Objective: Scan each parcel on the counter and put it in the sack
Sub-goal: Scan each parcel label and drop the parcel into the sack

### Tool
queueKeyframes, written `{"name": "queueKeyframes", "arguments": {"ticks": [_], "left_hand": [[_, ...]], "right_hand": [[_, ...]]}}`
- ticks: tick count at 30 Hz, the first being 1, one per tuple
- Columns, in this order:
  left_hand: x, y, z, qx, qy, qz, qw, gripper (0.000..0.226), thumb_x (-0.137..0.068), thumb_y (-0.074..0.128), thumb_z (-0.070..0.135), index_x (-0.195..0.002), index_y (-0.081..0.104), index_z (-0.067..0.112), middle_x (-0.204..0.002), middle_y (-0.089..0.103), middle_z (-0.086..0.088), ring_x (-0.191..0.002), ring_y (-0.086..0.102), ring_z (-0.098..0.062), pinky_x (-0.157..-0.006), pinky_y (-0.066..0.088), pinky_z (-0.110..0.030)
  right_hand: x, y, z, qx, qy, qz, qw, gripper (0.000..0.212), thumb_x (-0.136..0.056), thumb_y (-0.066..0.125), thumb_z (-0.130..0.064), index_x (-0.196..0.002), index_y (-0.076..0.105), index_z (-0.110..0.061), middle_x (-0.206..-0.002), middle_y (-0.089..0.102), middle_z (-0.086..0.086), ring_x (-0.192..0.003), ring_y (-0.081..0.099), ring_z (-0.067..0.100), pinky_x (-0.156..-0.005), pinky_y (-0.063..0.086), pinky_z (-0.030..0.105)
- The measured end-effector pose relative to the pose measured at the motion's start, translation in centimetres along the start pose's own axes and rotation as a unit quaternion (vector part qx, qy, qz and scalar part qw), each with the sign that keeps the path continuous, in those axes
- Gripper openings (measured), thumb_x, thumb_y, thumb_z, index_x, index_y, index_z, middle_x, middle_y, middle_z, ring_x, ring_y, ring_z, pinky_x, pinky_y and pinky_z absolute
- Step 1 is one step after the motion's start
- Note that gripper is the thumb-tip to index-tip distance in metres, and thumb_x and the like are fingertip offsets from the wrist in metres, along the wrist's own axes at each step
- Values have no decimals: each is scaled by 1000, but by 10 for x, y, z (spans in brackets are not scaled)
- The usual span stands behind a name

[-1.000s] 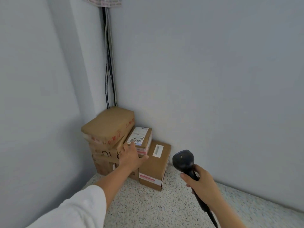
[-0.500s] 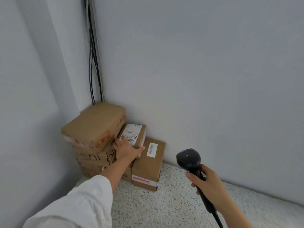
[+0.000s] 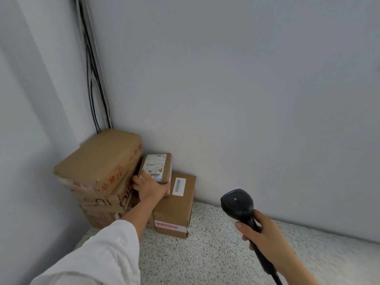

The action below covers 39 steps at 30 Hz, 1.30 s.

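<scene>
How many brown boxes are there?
5: top box, middle box and bottom box stacked in the corner; small box gripped by the left hand; right box beside it. Others may hide behind the arm.

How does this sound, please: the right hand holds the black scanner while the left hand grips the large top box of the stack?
Not quite: the head view shows the left hand gripping the small labelled parcel, not the large top box. The right hand does hold the black scanner.
</scene>
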<state>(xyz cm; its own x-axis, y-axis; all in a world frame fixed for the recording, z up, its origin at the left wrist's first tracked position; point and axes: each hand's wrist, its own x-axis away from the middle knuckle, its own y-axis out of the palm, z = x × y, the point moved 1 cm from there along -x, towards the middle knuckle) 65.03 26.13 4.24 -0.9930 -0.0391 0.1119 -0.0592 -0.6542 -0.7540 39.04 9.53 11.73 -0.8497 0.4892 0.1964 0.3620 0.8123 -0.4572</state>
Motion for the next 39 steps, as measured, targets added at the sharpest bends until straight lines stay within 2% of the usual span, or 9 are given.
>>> {"name": "queueKeyframes", "arguments": {"ticks": [4, 15, 21, 26, 28, 30, 32, 34, 39], "left_hand": [[7, 3, -3, -8, 65, 12, 998, 103, -65, 82, 30, -139, 14, 8, -143, 12, -19, -129, 20, -38, -101, 34, -42], [69, -18, -10, -19, 264, 32, 964, 100, -57, 87, 29, -132, 27, 0, -133, 25, -18, -124, 27, -32, -102, 33, -42], [149, -25, -28, -47, 320, -54, 945, 97, -57, 86, 34, -130, 26, 9, -132, 18, -7, -121, 23, -18, -105, 30, -30], [222, 2, -64, -93, 369, -173, 908, 98, -59, 84, 36, -130, 20, 11, -130, 14, -1, -120, 22, -14, -98, 30, -20], [248, 21, -79, -100, 375, -217, 896, 97, -62, 82, 38, -128, 17, 13, -128, 12, 1, -119, 22, -13, -97, 29, -18], [269, 40, -89, -117, 369, -251, 887, 94, -63, 81, 39, -125, 14, 15, -129, 10, -1, -121, 19, -14, -103, 31, -23], [282, 57, -96, -129, 346, -281, 886, 88, -65, 80, 33, -123, 17, 11, -129, 10, -4, -123, 17, -17, -107, 32, -27], [291, 74, -101, -146, 325, -293, 887, 84, -67, 79, 29, -122, 19, 8, -132, 8, -7, -128, 15, -21, -106, 32, -25], [303, 105, -105, -215, 291, -323, 875, 85, -73, 75, 23, -131, 16, 4, -149, -16, -14, -141, -13, -32, -113, 21, -27]], "right_hand": [[7, -8, 6, 4, -12, -5, 1000, 13, -82, 68, -19, -91, 59, -20, -60, 61, -4, -46, 55, 1, -51, 49, 21], [45, -22, 7, -6, -58, -35, 998, 14, -84, 66, -23, -95, 58, -25, -68, 63, -6, -49, 56, -4, -54, 48, 16], [81, -32, 25, 0, -90, -69, 994, 16, -83, 67, -22, -96, 58, -25, -74, 64, -5, -58, 60, 5, -58, 53, 23], [116, -45, 51, 32, -93, -108, 989, 15, -83, 67, -23, -93, 57, -28, -67, 62, -8, -48, 56, -1, -54, 48, 17], [128, -46, 64, 24, -83, -120, 989, 15, -83, 67, -23, -94, 58, -28, -66, 63, -7, -50, 56, 3, -56, 50, 22], [136, -48, 77, 25, -67, -131, 989, 16, -82, 68, -24, -96, 59, -27, -68, 64, -5, -52, 57, 9, -57, 51, 26], [141, -51, 89, 29, -51, -138, 989, 16, -82, 68, -24, -96, 60, -27, -67, 64, -4, -51, 56, 10, -57, 51, 27], [145, -56, 99, 27, -39, -141, 989, 16, -82, 68, -23, -96, 60, -25, -67, 63, -4, -53, 56, 8, -58, 51, 27], [149, -66, 122, 33, -8, -130, 991, 17, -83, 67, -24, -98, 59, -24, -75, 65, -1, -62, 59, 16, -60, 53, 28]]}}
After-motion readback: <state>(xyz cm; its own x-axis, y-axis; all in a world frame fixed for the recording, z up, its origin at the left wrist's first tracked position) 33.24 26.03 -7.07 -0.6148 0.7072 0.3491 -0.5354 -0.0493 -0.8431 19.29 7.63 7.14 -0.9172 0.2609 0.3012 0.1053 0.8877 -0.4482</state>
